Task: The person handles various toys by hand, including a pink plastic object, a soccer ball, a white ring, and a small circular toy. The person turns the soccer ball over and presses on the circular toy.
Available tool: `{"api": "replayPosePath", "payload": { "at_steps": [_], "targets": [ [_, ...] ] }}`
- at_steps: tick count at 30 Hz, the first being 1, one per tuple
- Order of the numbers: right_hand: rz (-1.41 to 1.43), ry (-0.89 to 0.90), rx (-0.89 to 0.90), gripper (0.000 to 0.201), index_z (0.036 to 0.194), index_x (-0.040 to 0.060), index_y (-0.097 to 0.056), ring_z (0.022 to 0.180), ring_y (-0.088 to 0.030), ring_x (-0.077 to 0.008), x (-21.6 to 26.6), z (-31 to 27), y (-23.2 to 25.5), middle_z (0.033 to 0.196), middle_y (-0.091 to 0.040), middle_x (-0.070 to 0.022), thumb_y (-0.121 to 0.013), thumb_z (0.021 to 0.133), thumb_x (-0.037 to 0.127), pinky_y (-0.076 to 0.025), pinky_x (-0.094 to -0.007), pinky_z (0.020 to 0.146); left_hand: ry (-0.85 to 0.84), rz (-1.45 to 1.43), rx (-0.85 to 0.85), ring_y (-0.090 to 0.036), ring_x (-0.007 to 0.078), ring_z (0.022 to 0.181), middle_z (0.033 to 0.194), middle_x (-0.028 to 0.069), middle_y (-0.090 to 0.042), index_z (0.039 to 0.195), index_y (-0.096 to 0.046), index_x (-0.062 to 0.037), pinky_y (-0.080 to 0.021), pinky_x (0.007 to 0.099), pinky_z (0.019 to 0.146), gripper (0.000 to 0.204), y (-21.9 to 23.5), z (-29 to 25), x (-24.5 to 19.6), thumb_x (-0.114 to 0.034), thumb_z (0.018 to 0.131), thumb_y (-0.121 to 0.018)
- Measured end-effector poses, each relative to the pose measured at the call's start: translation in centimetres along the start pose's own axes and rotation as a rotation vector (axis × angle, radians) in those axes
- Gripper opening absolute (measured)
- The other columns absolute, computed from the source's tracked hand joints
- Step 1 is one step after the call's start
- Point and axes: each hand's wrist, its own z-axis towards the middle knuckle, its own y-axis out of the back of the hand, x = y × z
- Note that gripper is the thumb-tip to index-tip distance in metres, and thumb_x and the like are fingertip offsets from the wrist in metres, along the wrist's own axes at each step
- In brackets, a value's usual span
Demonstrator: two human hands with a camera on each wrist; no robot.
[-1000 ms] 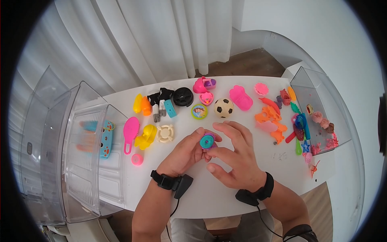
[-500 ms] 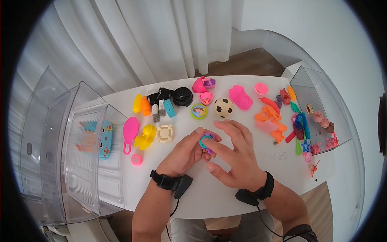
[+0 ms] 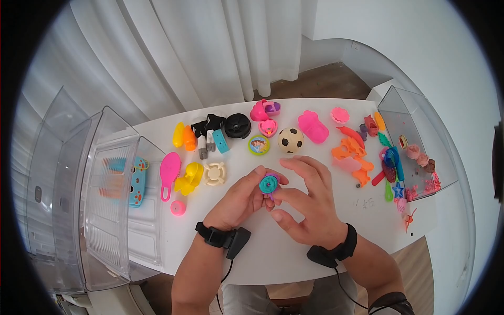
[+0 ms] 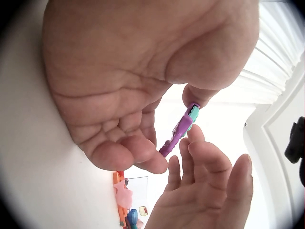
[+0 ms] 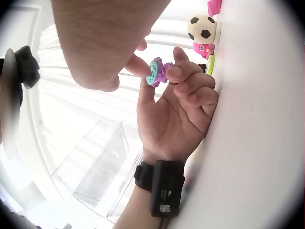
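Observation:
My left hand (image 3: 237, 198) pinches a small round toy (image 3: 268, 184) between thumb and fingers. The toy has a teal ribbed disc facing up and a purple body behind it; in the left wrist view it appears edge-on, its purple side (image 4: 179, 132) towards the palm. Beside it on the right is my right hand (image 3: 314, 212), fingers loosely spread and bent a little, gripping nothing. Its index fingertip sits right at the toy's edge. The right wrist view shows the teal disc (image 5: 152, 72) near a right-hand fingertip.
Beyond the hands lie a soccer ball (image 3: 291, 140), a green-rimmed disc (image 3: 259, 145) and pink toys. A pink brush (image 3: 170, 170) and yellow duck (image 3: 189, 178) are on the left, orange toys (image 3: 348, 149) on the right. Clear bins (image 3: 144, 247) flank the white table (image 3: 247, 268).
The right index finger came over the teal disc half a second ago and has drawn back to its edge. The left hand keeps its hold on the toy.

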Motion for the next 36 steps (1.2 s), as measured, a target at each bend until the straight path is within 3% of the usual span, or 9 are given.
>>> {"api": "replayPosePath", "payload": {
  "at_steps": [11, 14, 16, 20, 23, 25, 28, 33, 36],
  "targets": [
    [0.047, -0.124, 0.025, 0.055, 0.135, 0.0100, -0.067, 0.136, -0.049, -0.0432, 1.0, 0.3, 0.0, 0.153, -0.051, -0.0205, -0.080, 0.084, 0.028, -0.040, -0.0542, 0.111, 0.006, -0.023, 0.033, -0.066, 0.0163, 0.095, 0.123, 0.0087, -0.070, 0.129, -0.064, -0.0055, -0.055, 0.0309, 0.086, 0.055, 0.9, 0.2, 0.5, -0.050, 0.117, -0.033],
    [0.030, -0.122, 0.027, 0.052, 0.132, 0.0101, -0.068, 0.136, -0.049, -0.0429, 0.8, 0.2, -0.1, 0.153, -0.051, -0.0204, -0.080, 0.085, 0.029, -0.040, -0.0543, 0.111, -0.018, 0.000, 0.031, -0.066, 0.0165, 0.093, 0.121, 0.0085, -0.070, 0.130, -0.063, -0.0052, -0.055, 0.0309, 0.084, 0.056, 0.7, 0.2, 0.4, -0.050, 0.117, -0.033],
    [0.013, -0.087, 0.051, 0.051, 0.130, 0.0101, -0.068, 0.136, -0.050, -0.0428, 0.6, 0.2, 0.0, 0.153, -0.051, -0.0202, -0.080, 0.085, 0.029, -0.040, -0.0542, 0.111, 0.014, -0.018, 0.002, -0.060, 0.0119, 0.087, 0.105, 0.0050, -0.069, 0.131, -0.062, -0.0062, -0.051, 0.0282, 0.082, 0.052, -0.2, -0.1, -0.2, -0.051, 0.116, -0.041],
    [0.012, -0.005, 0.061, 0.045, 0.124, 0.0096, -0.070, 0.135, -0.050, -0.0428, 0.4, 0.2, 0.1, 0.152, -0.052, -0.0200, -0.081, 0.084, 0.029, -0.040, -0.0543, 0.111, -0.016, -0.020, -0.027, -0.060, 0.0119, 0.089, 0.111, 0.0055, -0.069, 0.132, -0.062, -0.0059, -0.051, 0.0284, 0.082, 0.053, -0.6, -0.2, -0.3, -0.051, 0.116, -0.040],
    [0.026, -0.056, 0.022, 0.042, 0.121, 0.0106, -0.071, 0.135, -0.050, -0.0429, 0.4, 0.0, 0.0, 0.152, -0.052, -0.0199, -0.081, 0.084, 0.030, -0.040, -0.0539, 0.111, -0.008, -0.022, -0.002, -0.059, 0.0124, 0.089, 0.118, 0.0060, -0.069, 0.132, -0.062, -0.0061, -0.051, 0.0289, 0.083, 0.053, 0.0, 0.0, 0.1, -0.051, 0.116, -0.039],
    [0.028, -0.081, 0.023, 0.041, 0.119, 0.0108, -0.071, 0.135, -0.050, -0.0428, 0.7, 0.2, 0.0, 0.151, -0.052, -0.0199, -0.080, 0.085, 0.030, -0.040, -0.0536, 0.111, -0.007, -0.009, -0.017, -0.067, 0.0154, 0.092, 0.125, 0.0090, -0.069, 0.132, -0.063, -0.0039, -0.056, 0.0316, 0.081, 0.056, 0.4, 0.2, 0.5, -0.049, 0.117, -0.034],
    [0.021, -0.071, 0.042, 0.041, 0.120, 0.0108, -0.071, 0.135, -0.050, -0.0430, 0.7, 0.2, 0.0, 0.151, -0.052, -0.0199, -0.080, 0.085, 0.030, -0.040, -0.0535, 0.110, 0.002, -0.029, 0.007, -0.059, 0.0130, 0.088, 0.121, 0.0056, -0.069, 0.132, -0.062, -0.0058, -0.051, 0.0298, 0.084, 0.053, 0.0, 0.0, 0.0, -0.051, 0.116, -0.039],
    [0.010, -0.004, 0.047, 0.044, 0.123, 0.0102, -0.070, 0.135, -0.050, -0.0435, 0.5, 0.1, 0.0, 0.152, -0.052, -0.0206, -0.079, 0.086, 0.031, -0.039, -0.0543, 0.111, -0.004, -0.014, 0.001, -0.058, 0.0132, 0.088, 0.121, 0.0051, -0.069, 0.132, -0.063, -0.0056, -0.051, 0.0295, 0.083, 0.054, -0.1, -0.1, -0.1, -0.051, 0.116, -0.039],
    [0.031, -0.079, 0.030, 0.044, 0.123, 0.0109, -0.070, 0.135, -0.050, -0.0434, 0.7, 0.2, 0.0, 0.152, -0.052, -0.0208, -0.079, 0.086, 0.033, -0.039, -0.0541, 0.111, 0.001, -0.022, 0.021, -0.058, 0.0132, 0.088, 0.121, 0.0052, -0.069, 0.132, -0.062, -0.0060, -0.051, 0.0294, 0.082, 0.053, 0.1, 0.0, 0.0, -0.051, 0.116, -0.040]
  ]
}}
